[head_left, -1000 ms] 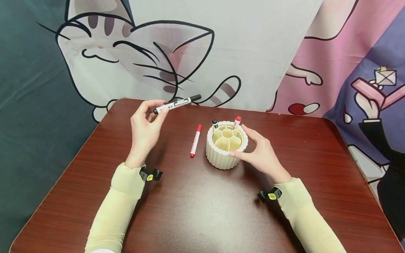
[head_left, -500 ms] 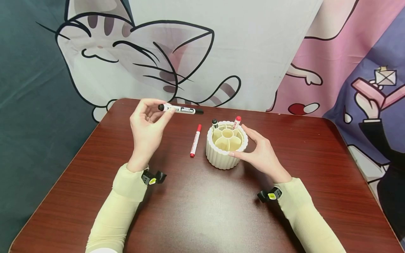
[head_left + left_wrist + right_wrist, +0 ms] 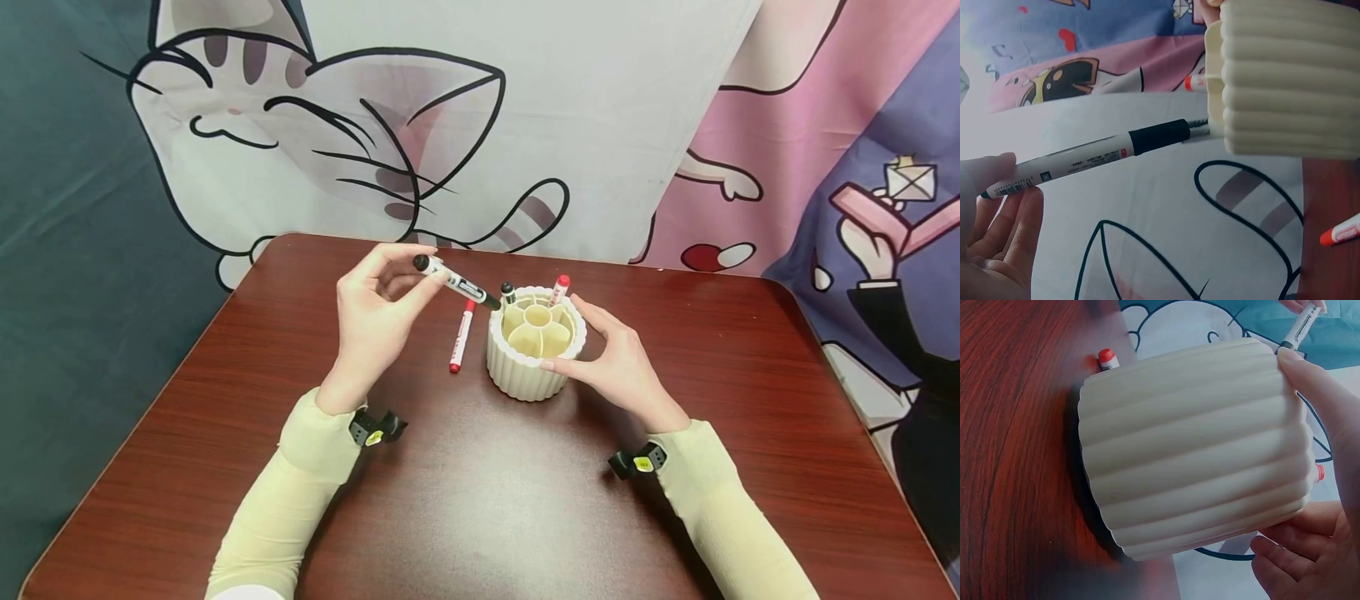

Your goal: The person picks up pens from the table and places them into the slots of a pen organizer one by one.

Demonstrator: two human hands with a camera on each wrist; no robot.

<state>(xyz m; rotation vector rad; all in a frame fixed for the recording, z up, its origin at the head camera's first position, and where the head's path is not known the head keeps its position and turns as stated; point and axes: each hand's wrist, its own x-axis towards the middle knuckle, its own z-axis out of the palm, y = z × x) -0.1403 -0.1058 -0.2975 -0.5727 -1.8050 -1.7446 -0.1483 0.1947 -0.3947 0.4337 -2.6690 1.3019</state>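
Observation:
My left hand [image 3: 378, 321] pinches a black whiteboard marker [image 3: 465, 287] near its rear end, between thumb and fingers. The marker slants down to the right, its black cap at the left edge of the cream fluted pen holder [image 3: 522, 375]. In the left wrist view the cap [image 3: 1160, 136] overlaps a marker in the holder; whether they touch I cannot tell. My right hand [image 3: 626, 362] grips the holder's right side, thumb at the near rim and fingers behind. Inside the divided holder stand a black-capped marker [image 3: 508, 293] and a red-capped marker [image 3: 559, 290].
A red marker [image 3: 461, 340] lies on the brown wooden table [image 3: 480, 500], left of the holder. Behind the table's far edge hangs a cloth [image 3: 600, 125] printed with cartoon animals. Wrist cameras sit on both sleeves.
My left hand has moved right with the black marker, tilting its far end down toward the holder's rim. My right hand and the holder have stayed in place.

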